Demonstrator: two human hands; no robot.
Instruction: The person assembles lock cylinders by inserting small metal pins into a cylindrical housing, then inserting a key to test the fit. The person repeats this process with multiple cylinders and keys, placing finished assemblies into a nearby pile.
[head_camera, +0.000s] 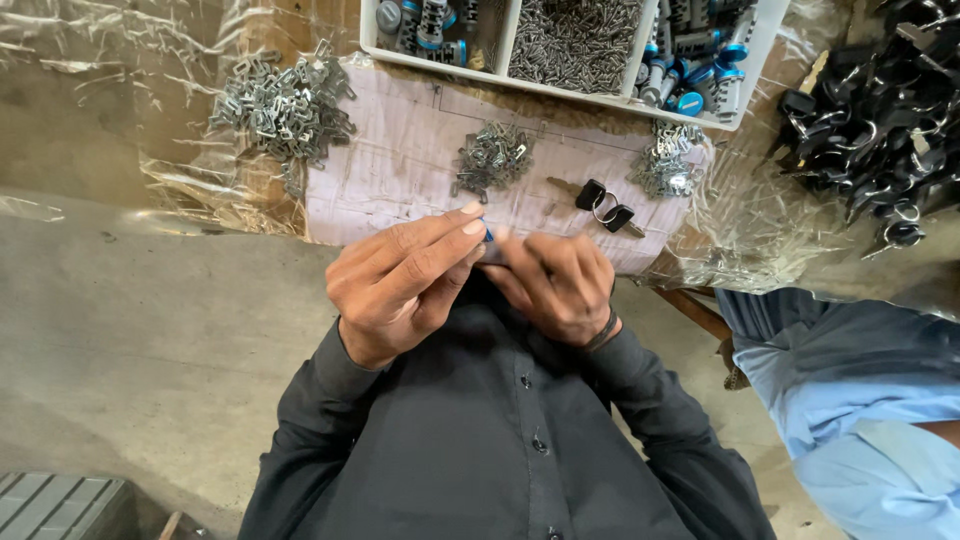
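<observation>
Work table (400, 170) lying past fingertips, white tray (500, 75) sitting beyond. Left hand (400, 280) and right hand (555, 285) meeting, fingers pinching together on small blue part (488, 233). Keys (605, 212) lying just past right fingers. Part looking tiny; loose pinch maybe dropping it.

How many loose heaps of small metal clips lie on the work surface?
3: a large heap at upper left, a smaller one in the middle, another right, below the tray. More may lie outside the frame.
</observation>
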